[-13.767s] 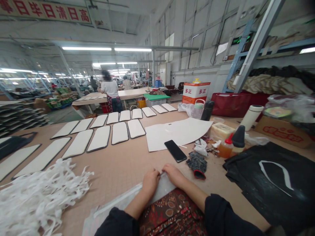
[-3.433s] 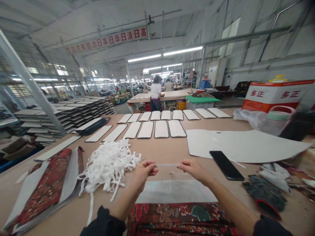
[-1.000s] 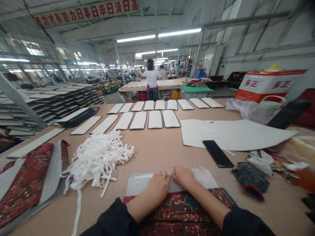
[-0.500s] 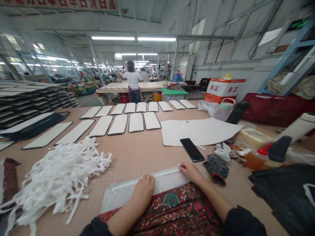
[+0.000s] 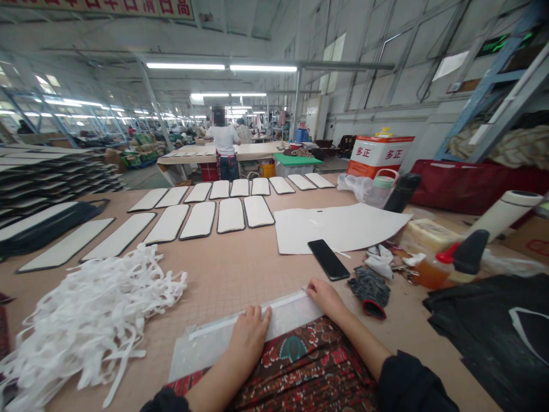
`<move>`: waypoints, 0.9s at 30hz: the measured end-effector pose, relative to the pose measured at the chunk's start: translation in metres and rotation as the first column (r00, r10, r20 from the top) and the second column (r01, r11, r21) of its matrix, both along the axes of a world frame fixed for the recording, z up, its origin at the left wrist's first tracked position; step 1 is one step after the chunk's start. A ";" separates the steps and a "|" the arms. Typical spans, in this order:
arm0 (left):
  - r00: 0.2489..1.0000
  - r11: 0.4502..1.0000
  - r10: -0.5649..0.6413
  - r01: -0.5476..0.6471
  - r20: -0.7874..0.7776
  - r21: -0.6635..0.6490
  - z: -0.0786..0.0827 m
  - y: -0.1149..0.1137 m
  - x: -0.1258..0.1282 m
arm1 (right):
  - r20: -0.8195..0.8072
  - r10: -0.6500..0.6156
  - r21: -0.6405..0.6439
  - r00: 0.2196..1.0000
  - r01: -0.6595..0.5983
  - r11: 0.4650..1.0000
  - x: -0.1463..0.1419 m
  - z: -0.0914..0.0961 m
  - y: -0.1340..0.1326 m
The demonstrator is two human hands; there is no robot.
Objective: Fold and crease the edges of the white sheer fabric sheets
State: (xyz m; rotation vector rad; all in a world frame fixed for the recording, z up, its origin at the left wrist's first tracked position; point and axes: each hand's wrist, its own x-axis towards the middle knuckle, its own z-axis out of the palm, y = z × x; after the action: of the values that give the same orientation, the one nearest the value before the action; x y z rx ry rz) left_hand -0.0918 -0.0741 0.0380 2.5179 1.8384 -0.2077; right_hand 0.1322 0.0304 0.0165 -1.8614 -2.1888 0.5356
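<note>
Patterned brown-and-red fabric [image 5: 300, 372] lies gathered at the table's near edge. Along its far side is a translucent plastic sheet [image 5: 195, 352], with a narrow white strip [image 5: 214, 326] running lengthwise on it. My left hand [image 5: 249, 337] rests on the strip and sheet near their middle, fingers lying down and thumb apart. At the strip's right end, my right hand [image 5: 325, 297] has its thumb and fingertips pinched together on the strip. Left of my left arm is a loose heap of white strips [image 5: 98, 309].
A black phone [image 5: 328, 260] lies partly on a large white panel [image 5: 338, 226]. Beside it are a dark glove [image 5: 371, 290] and a bottle of amber liquid [image 5: 431, 272]. Rows of dark-edged white panels [image 5: 231, 214] stretch across the table's far side. A person [image 5: 226, 140] stands beyond.
The whole view has shifted slightly, so the table items appear a little further left. Both hands keep their places on the strip; the left thumb now shows apart from the fingers.
</note>
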 end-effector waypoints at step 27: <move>0.992 0.989 0.128 -0.128 -0.003 -0.071 0.005 -0.037 -0.062 | 0.242 0.475 0.159 0.846 -0.517 0.841 -0.025 0.015 -0.054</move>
State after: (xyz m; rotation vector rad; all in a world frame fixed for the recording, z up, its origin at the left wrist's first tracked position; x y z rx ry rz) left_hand -0.1541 -0.1110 0.0427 2.3436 1.9465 -0.2625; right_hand 0.1072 -0.0232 0.0317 -1.2656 -2.7512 0.1797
